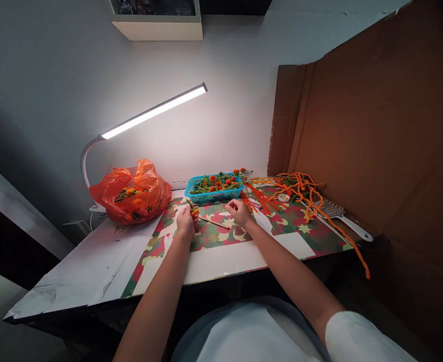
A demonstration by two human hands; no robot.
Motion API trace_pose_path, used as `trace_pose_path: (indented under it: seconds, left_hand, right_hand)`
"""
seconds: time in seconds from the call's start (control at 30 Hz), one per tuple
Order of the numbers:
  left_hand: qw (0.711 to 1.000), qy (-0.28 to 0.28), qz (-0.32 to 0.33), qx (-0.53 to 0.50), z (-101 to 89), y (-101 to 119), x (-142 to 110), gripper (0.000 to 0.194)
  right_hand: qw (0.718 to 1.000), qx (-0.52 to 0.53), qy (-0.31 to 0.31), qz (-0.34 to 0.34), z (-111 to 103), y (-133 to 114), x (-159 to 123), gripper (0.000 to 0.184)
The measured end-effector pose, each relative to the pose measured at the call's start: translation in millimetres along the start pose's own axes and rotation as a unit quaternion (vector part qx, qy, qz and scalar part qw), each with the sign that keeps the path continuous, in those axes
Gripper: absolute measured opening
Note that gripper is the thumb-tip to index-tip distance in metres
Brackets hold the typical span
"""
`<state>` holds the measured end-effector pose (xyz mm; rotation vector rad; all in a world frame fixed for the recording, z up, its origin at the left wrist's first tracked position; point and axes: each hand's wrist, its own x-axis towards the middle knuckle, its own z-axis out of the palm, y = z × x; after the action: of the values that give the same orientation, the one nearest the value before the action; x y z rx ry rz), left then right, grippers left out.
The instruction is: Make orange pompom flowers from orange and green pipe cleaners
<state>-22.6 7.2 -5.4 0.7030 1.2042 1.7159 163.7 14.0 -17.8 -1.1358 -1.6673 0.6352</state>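
My left hand [186, 221] is closed around a small orange flower [195, 213] with a green tip, which looks fuzzy like pipe cleaner. A thin wooden stick [216, 222] runs from beside that flower toward the right; whether it touches the flower or just lies on the table I cannot tell. A short way to the right, my right hand [239, 213] hovers over the table with fingertips pinched together. Anything between them is too small to make out. Beyond both hands stands a blue plastic basket [214, 196] full of orange and green flowers.
An orange plastic bag [142, 201] with more flowers sits at the left, below a lit desk lamp [153, 111]. Orange fuzzy strands [312, 196] spread at the right near a white-handled wire brush [351, 226]. Cardboard [368, 115] walls the right side. A tape roll [284, 198] lies nearby.
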Motion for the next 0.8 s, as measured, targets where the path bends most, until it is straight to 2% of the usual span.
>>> trace_pose_path:
  seconds: [0.1,0.17,0.33,0.43,0.57,0.67,0.73,0.8]
  left_hand:
    - [0.997,0.060,0.019,-0.040,-6.7,3,8,0.010]
    - [0.993,0.099,0.032,-0.062,-11.1,4,13,0.005]
    - [0.981,0.157,0.090,-0.072,-21.6,4,22,0.008]
    - [0.973,0.181,0.125,-0.064,-23.6,4,23,0.014]
    - [0.964,0.210,0.150,-0.070,-21.2,5,20,0.018]
    - [0.962,0.213,0.166,-0.047,-20.1,5,18,0.020]
    - [0.963,0.208,0.169,-0.027,-19.6,4,19,0.020]
    - [0.969,0.187,0.160,-0.011,-17.2,1,17,0.018]
  right_hand:
    - [0.984,-0.131,-0.091,-0.078,2,-2,-9,0.012]
    - [0.967,-0.194,-0.130,-0.096,3,-3,-14,0.010]
    - [0.966,-0.222,-0.114,-0.066,11,-11,-13,0.013]
    - [0.947,-0.276,-0.134,-0.096,35,-24,-3,0.016]
    - [0.924,-0.328,-0.164,-0.111,85,-43,12,0.027]
    - [0.917,-0.337,-0.183,-0.115,109,-49,21,0.020]
    - [0.929,-0.303,-0.179,-0.115,104,-49,29,0.011]
    - [0.958,-0.208,-0.181,-0.084,82,-46,36,0.007]
